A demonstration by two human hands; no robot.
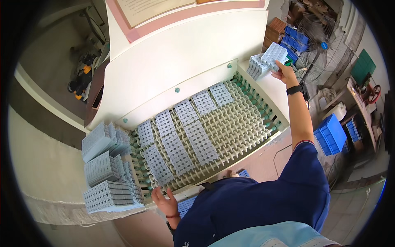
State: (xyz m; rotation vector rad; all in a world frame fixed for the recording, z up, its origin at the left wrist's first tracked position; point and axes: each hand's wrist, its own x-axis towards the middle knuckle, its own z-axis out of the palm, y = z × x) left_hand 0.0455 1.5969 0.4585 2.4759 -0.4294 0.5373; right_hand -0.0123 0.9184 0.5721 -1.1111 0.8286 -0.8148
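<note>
My right hand (284, 74) reaches out to the far right corner of the machine. Its thumb and fingers are closed on the near edge of a light-blue perforated panel (274, 56), held tilted over a stack of similar panels (257, 67). Whether it grips one panel or more, I cannot tell. My left hand (165, 202) is open, fingers apart, at the near edge of the roller conveyor (236, 131), close to a panel (158, 164). Several such panels lie flat in rows on the left and middle of the white rollers.
Tall stacks of panels (109, 193) stand along the conveyor's left side. A white machine cover (181, 53) rises behind the rollers. To the right are a standing fan (314, 45), a blue crate (330, 135) and a bench with a red wheel (373, 94).
</note>
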